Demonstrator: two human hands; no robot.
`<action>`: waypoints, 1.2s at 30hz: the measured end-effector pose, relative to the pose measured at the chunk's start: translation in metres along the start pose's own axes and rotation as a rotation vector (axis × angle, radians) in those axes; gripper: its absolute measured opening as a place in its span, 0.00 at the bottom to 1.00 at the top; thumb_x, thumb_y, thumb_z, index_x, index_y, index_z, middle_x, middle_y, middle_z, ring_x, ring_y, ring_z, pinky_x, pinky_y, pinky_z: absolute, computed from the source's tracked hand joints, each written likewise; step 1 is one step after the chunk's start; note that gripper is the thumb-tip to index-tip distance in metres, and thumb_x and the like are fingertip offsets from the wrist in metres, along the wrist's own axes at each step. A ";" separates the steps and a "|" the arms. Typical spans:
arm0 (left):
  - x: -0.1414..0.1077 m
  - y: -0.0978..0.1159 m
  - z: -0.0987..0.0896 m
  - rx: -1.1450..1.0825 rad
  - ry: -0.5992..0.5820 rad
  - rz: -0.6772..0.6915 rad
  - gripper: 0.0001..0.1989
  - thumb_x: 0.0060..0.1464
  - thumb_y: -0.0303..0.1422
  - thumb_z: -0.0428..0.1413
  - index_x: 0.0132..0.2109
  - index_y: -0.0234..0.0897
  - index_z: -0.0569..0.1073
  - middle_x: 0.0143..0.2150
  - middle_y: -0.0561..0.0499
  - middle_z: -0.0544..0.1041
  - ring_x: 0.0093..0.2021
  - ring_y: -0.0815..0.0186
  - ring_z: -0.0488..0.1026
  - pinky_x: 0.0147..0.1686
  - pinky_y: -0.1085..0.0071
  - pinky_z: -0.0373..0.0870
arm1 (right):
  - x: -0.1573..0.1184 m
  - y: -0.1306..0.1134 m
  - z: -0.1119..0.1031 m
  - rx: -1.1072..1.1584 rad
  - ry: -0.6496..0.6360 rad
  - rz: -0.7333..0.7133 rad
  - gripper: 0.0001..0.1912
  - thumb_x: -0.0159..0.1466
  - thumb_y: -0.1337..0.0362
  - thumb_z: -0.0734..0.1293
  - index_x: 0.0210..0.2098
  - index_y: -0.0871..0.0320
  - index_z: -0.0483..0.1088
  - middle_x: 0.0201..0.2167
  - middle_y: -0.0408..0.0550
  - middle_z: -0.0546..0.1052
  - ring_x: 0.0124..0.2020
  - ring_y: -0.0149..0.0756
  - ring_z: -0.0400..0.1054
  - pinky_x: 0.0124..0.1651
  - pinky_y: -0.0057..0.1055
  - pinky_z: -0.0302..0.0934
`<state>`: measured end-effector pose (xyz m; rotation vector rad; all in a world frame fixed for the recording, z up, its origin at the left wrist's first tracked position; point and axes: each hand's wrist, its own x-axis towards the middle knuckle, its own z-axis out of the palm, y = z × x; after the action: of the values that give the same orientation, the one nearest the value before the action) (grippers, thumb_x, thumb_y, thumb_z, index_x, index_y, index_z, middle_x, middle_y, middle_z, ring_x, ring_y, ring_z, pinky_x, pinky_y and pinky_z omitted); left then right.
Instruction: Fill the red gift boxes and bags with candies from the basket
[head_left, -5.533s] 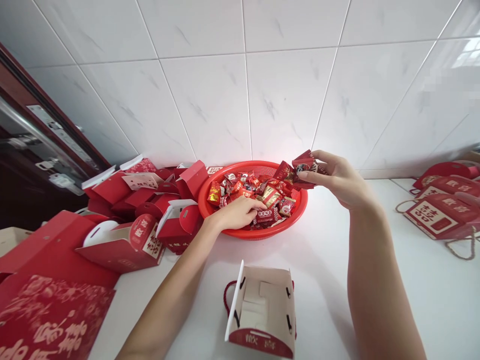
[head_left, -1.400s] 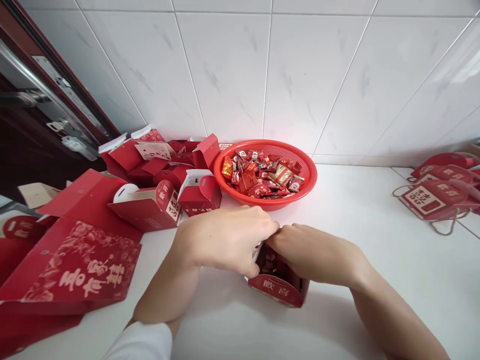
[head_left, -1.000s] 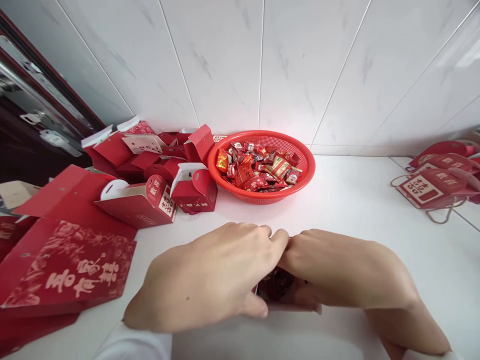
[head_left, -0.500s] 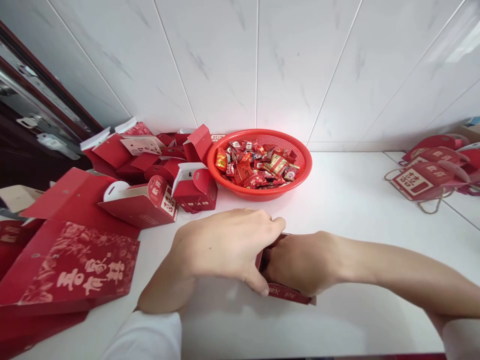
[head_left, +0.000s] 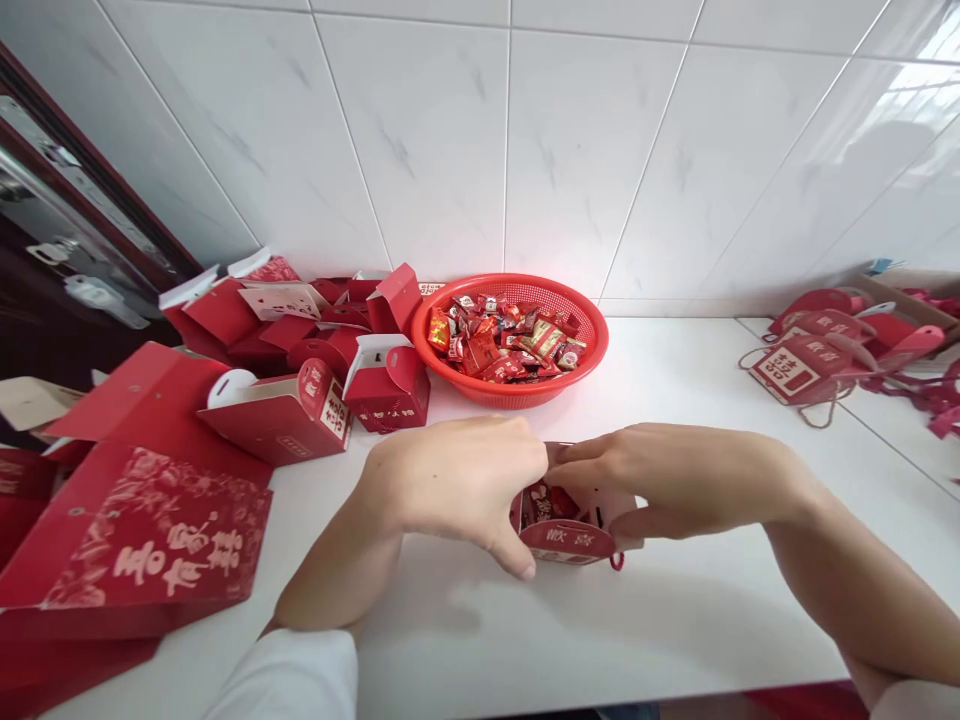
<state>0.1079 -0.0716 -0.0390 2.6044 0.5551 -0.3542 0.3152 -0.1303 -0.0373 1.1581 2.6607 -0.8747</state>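
A small red box (head_left: pixel 568 541) is held just below and right of the centre of the frame, with wrapped sweets (head_left: pixel 538 503) visible inside it and its lettered front flap standing raised. Its left side is clasped by the left hand (head_left: pixel 459 482), whose thumb is laid by the near left corner while the fingertips are hidden. The right side is gripped by the right hand (head_left: pixel 679 480), with fingers bent over the far part of the rim and the thumb set low against the right wall. By the near right corner, a loop of red cord (head_left: pixel 617 562) is shown. The walls look like thin card, so they could be buckled if pressed unevenly by the two hands; the sweets could be spilled if the box were tipped, and the cord could be caught beneath it. Above the hands, more sweets are held in a red basket (head_left: pixel 510 396), set well enough apart not to be knocked unless an arm were swung forward. Open red boxes (head_left: pixel 277 420) are crowded at the left of the frame, and boxes with string handles (head_left: pixel 791 368) are placed at the right, all on the white surface (head_left: pixel 450 640).
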 end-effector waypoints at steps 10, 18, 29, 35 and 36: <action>0.004 0.004 -0.005 -0.056 0.035 -0.068 0.23 0.57 0.51 0.58 0.26 0.37 0.72 0.23 0.52 0.70 0.21 0.67 0.64 0.22 0.68 0.53 | -0.011 0.040 0.036 0.203 0.522 -0.181 0.20 0.68 0.67 0.67 0.59 0.53 0.72 0.58 0.54 0.77 0.59 0.44 0.72 0.58 0.39 0.68; 0.016 0.003 0.003 0.033 0.125 -0.054 0.16 0.65 0.32 0.47 0.27 0.36 0.69 0.25 0.51 0.72 0.24 0.66 0.66 0.25 0.67 0.53 | 0.016 0.057 0.076 0.219 0.884 -0.286 0.15 0.70 0.65 0.65 0.55 0.56 0.71 0.57 0.60 0.75 0.57 0.45 0.72 0.56 0.41 0.70; 0.028 0.010 0.004 -0.070 0.049 -0.072 0.17 0.49 0.45 0.64 0.34 0.38 0.70 0.35 0.51 0.75 0.34 0.61 0.72 0.27 0.70 0.60 | 0.037 0.066 0.103 0.129 1.140 -0.265 0.21 0.69 0.57 0.68 0.60 0.53 0.65 0.58 0.61 0.72 0.58 0.47 0.71 0.58 0.44 0.70; 0.025 0.007 0.002 -0.118 0.025 -0.161 0.19 0.50 0.48 0.61 0.32 0.39 0.65 0.32 0.51 0.73 0.29 0.63 0.69 0.23 0.70 0.57 | 0.043 0.067 0.119 0.140 1.135 -0.257 0.30 0.69 0.54 0.67 0.66 0.53 0.58 0.68 0.64 0.62 0.67 0.52 0.62 0.64 0.49 0.64; 0.025 0.007 0.001 -0.109 0.017 -0.147 0.19 0.51 0.48 0.61 0.31 0.39 0.65 0.31 0.52 0.73 0.28 0.64 0.69 0.23 0.70 0.57 | 0.042 0.068 0.120 0.140 1.145 -0.250 0.31 0.68 0.56 0.68 0.67 0.52 0.57 0.69 0.63 0.60 0.69 0.52 0.59 0.66 0.50 0.62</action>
<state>0.1331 -0.0694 -0.0458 2.4709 0.7532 -0.3389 0.3184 -0.1320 -0.1811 1.7748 3.7305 -0.4660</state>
